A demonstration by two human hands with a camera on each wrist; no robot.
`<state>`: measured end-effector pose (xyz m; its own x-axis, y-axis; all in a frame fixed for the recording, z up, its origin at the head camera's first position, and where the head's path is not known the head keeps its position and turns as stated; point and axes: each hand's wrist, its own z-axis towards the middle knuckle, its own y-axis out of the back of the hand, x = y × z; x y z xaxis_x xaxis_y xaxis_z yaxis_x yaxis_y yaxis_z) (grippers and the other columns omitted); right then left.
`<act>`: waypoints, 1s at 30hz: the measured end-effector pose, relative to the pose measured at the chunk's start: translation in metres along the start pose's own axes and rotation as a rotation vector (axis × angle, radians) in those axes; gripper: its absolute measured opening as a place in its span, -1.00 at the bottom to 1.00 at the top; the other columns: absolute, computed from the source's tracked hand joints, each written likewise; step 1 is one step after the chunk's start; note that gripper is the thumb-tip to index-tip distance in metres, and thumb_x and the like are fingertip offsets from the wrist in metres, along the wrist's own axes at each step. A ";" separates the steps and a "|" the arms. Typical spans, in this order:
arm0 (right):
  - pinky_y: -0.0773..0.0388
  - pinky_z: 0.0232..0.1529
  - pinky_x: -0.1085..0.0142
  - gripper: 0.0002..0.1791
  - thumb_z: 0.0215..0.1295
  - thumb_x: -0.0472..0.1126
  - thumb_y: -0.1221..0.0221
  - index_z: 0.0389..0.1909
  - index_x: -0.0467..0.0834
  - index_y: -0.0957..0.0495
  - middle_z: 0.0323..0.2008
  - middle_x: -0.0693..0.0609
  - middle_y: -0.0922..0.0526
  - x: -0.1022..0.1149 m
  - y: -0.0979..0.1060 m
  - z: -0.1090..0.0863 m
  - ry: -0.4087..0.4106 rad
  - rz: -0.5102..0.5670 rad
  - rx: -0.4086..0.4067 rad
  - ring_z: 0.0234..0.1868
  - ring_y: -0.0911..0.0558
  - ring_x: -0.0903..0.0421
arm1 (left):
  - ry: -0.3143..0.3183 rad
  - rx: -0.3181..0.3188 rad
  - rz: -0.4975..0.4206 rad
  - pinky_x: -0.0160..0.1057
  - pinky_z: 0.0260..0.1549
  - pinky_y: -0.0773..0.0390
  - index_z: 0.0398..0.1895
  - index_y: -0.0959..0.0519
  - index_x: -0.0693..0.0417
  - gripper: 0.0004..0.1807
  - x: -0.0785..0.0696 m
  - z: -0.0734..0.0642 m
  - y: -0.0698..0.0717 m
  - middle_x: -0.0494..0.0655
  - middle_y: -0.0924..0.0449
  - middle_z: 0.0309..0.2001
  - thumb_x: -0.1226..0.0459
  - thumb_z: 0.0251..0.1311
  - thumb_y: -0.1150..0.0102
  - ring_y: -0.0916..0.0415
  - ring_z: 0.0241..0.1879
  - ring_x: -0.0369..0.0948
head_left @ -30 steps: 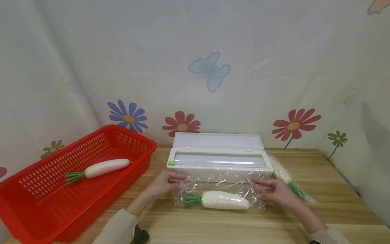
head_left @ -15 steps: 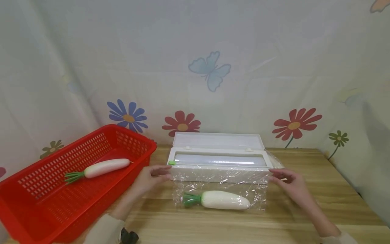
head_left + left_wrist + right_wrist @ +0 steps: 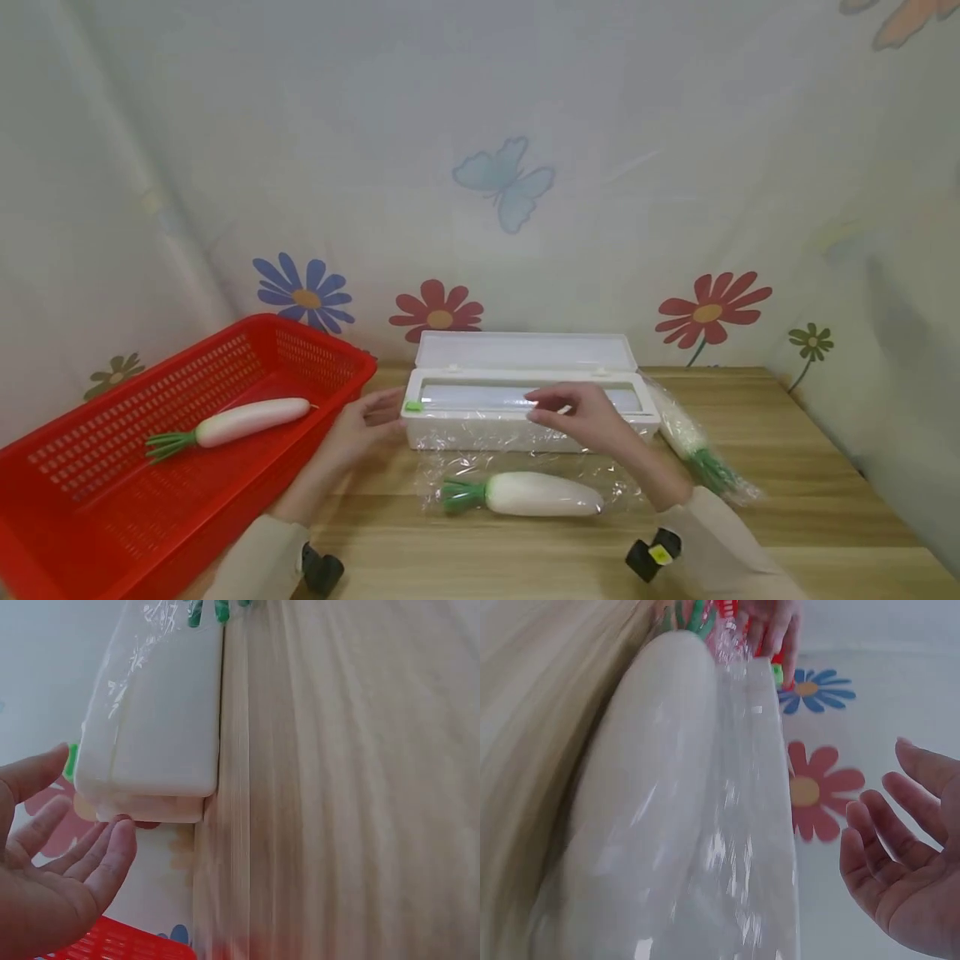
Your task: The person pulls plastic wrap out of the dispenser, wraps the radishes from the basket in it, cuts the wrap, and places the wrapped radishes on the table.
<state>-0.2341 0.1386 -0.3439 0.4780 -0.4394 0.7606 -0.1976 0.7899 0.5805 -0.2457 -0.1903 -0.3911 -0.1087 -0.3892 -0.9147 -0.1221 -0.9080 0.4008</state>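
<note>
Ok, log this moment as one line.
left hand: by box, left end | right hand: above box, holding nothing | film: from box to front radish | basket: one radish

Left hand (image 3: 360, 427) relaxed, right hand (image 3: 588, 417) loosely curved, both held forward

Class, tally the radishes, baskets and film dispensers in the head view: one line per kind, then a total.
White radishes: 3
Red baskets: 1
White film dispensers: 1
Total: 5
</note>
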 end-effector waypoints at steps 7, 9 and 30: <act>-0.51 -0.42 0.41 -0.64 0.14 -0.11 -0.23 -0.11 -0.25 -0.60 -0.38 -0.01 -0.65 0.022 -0.051 0.052 0.057 -0.013 0.119 -0.39 -0.59 0.16 | 0.023 0.113 -0.097 -0.02 -0.09 -0.51 0.30 -0.25 0.06 -0.31 0.011 0.011 -0.002 0.24 -0.31 0.21 0.25 0.07 -0.24 -0.33 0.14 0.15; -0.51 -0.44 0.43 -0.65 0.14 -0.11 -0.23 -0.11 -0.24 -0.60 -0.38 -0.01 -0.66 0.026 -0.062 0.063 0.067 -0.024 0.147 -0.41 -0.58 0.15 | 0.032 0.135 -0.123 -0.03 -0.09 -0.51 0.31 -0.24 0.03 -0.32 0.011 0.013 -0.004 0.23 -0.32 0.20 0.25 0.08 -0.23 -0.35 0.11 0.14; -0.18 -0.70 0.50 -0.87 0.12 -0.24 -0.22 -0.37 -0.18 -0.70 -0.71 0.16 -0.52 0.045 -0.120 0.108 0.059 -0.351 0.206 -0.72 -0.26 0.27 | -0.001 0.230 -0.057 -0.01 -0.08 -0.50 0.30 -0.25 0.04 -0.35 0.008 0.023 0.000 0.15 -0.28 0.22 0.24 0.12 -0.20 -0.38 0.03 0.07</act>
<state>-0.2811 -0.0217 -0.3483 0.5940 -0.6372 0.4910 -0.1778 0.4913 0.8526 -0.2688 -0.1896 -0.3972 -0.0965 -0.3375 -0.9364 -0.3500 -0.8692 0.3493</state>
